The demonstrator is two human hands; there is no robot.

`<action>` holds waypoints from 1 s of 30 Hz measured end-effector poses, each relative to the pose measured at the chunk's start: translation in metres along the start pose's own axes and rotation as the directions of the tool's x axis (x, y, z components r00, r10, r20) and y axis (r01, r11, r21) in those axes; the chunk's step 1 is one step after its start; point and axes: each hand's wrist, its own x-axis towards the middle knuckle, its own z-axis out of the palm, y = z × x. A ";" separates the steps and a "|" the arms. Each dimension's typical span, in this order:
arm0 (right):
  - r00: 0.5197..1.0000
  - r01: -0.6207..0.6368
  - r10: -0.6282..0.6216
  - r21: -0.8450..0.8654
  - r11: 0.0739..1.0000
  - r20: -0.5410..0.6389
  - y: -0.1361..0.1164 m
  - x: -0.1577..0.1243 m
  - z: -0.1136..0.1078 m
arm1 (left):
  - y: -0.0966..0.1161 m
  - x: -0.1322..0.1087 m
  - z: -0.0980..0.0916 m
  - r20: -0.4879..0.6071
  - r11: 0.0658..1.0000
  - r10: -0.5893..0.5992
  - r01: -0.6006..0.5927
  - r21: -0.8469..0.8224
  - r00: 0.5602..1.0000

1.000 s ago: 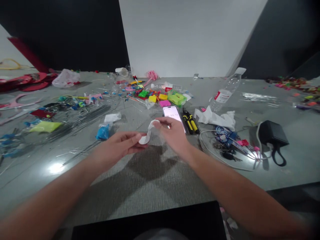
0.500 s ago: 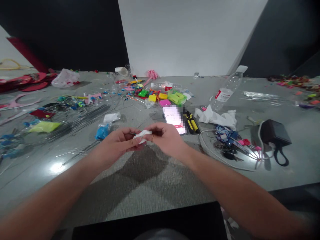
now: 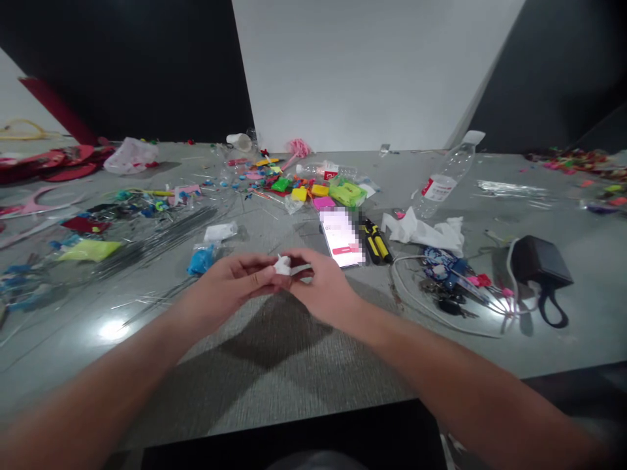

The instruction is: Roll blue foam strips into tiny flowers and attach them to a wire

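Over the middle of the table, my left hand (image 3: 238, 282) pinches a small white lump (image 3: 283, 265) between thumb and fingers. It looks soft, but whether it is clay or crumpled tissue I cannot tell. From the other side my right hand (image 3: 324, 287) curls its closed fingers against the same lump. A blue packet (image 3: 200, 260) and a white packet (image 3: 220, 232) lie just beyond my left hand. Behind my right hand is a lit phone (image 3: 341, 236), with yellow-and-black pliers (image 3: 376, 241) beside it.
Crumpled white tissue (image 3: 425, 230) lies right of the pliers, before a leaning plastic bottle (image 3: 443, 176). A black box with a strap (image 3: 541, 269) and a white cable (image 3: 431, 316) occupy the right. Thin wires (image 3: 161, 235) and coloured scraps spread over the left.
The white piece, stretched between both hands before, now looks bunched into a compact lump. My right fingers have shifted lower around it.
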 end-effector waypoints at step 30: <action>0.947 0.294 -0.314 -0.210 0.932 -0.068 -0.001 0.001 -0.009 | 0.002 0.005 -0.013 -0.163 0.997 0.065 -0.056 0.062 0.984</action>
